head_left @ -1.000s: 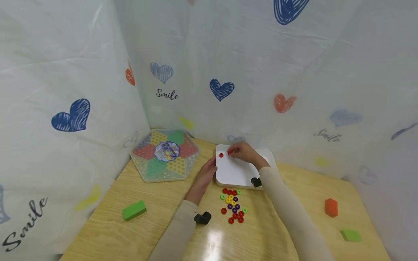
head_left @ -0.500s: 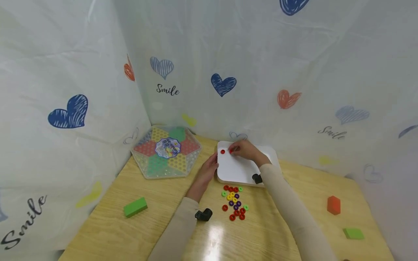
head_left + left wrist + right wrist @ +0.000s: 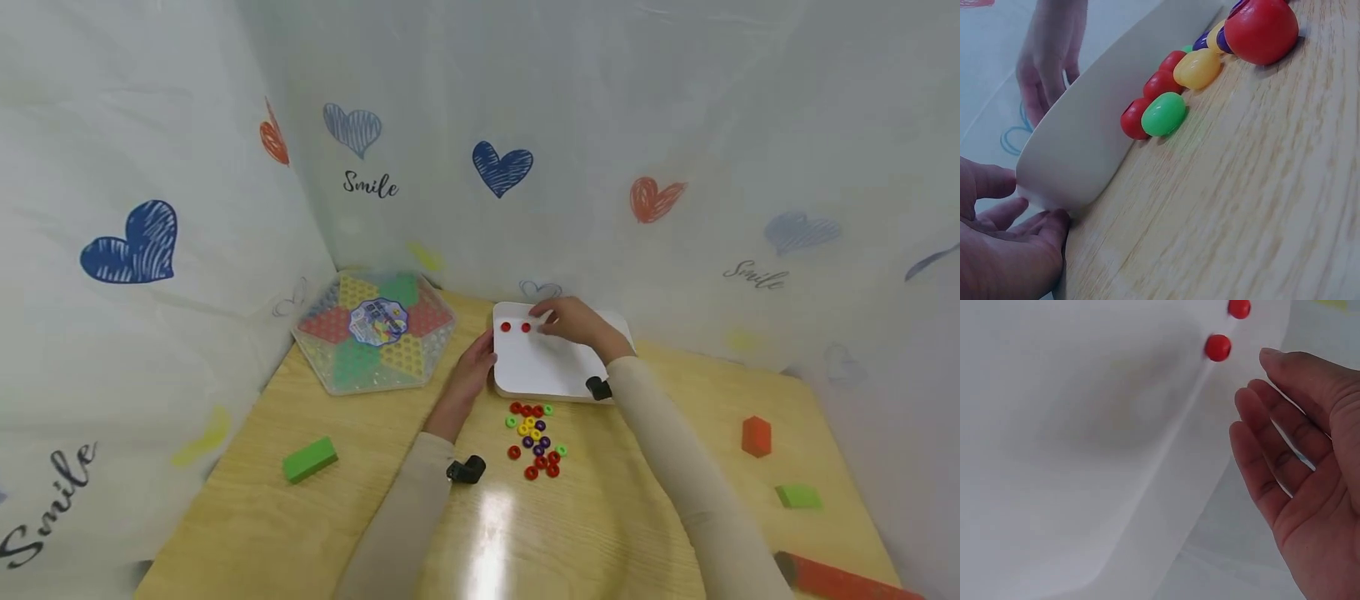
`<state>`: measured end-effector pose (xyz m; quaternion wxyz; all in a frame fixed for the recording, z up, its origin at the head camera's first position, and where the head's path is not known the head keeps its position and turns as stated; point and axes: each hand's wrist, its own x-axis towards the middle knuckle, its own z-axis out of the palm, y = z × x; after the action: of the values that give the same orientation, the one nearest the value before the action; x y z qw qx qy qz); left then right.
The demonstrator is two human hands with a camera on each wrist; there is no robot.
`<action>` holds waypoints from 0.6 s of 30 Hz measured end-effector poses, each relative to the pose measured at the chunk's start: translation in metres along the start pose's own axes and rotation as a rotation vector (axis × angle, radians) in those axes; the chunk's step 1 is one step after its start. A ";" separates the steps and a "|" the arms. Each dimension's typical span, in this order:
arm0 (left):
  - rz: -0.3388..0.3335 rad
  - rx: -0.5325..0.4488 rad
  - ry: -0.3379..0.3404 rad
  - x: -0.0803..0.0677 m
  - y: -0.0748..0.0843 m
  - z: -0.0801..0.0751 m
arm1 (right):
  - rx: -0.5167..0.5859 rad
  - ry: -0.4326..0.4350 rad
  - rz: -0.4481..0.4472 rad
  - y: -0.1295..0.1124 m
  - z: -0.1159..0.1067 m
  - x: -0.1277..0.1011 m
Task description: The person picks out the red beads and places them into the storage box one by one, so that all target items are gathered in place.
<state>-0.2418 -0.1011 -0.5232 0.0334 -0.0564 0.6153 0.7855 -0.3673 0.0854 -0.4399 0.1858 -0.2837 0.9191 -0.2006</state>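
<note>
A white tray [image 3: 540, 367] with a low rim lies at the back of the table. Two red ring-shaped beads [image 3: 526, 327] sit inside it near the back left corner. My left hand [image 3: 468, 371] touches the tray's left side, fingers at the corner of its wall [image 3: 1094, 125] in the left wrist view. Just right of the second bead, my right hand [image 3: 576, 322] is over the tray with thumb and fingers apart and nothing between them. Loose red beads [image 3: 513, 452], yellow beads [image 3: 523, 429], purple beads [image 3: 528, 442] and green beads [image 3: 511, 422] lie before the tray.
A hexagonal board-game box [image 3: 375, 333] stands at the back left. A green block [image 3: 310, 460] lies on the left; an orange-red block [image 3: 757, 437], another green block [image 3: 799, 497] and a red cylinder [image 3: 847, 577] are on the right. Patterned sheeting [image 3: 570, 183] hangs behind.
My right hand has let go of the second red bead in the tray and moved slightly right, fingers opening. The left hand stays at the tray. The head view has tilted down.
</note>
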 end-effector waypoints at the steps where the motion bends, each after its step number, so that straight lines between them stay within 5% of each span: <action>1: 0.003 -0.005 0.001 0.002 0.002 0.000 | 0.013 0.012 0.001 -0.002 -0.005 -0.005; 7: -0.005 -0.017 0.002 0.007 0.015 -0.002 | 0.009 0.035 -0.049 -0.011 -0.022 -0.036; 18: -0.043 -0.028 -0.006 0.007 0.002 0.001 | 0.033 0.081 -0.171 -0.010 0.009 -0.105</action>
<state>-0.2493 -0.1002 -0.5222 0.0512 -0.0680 0.6027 0.7934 -0.2781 0.1383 -0.4191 0.1354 -0.3497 0.8949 -0.2419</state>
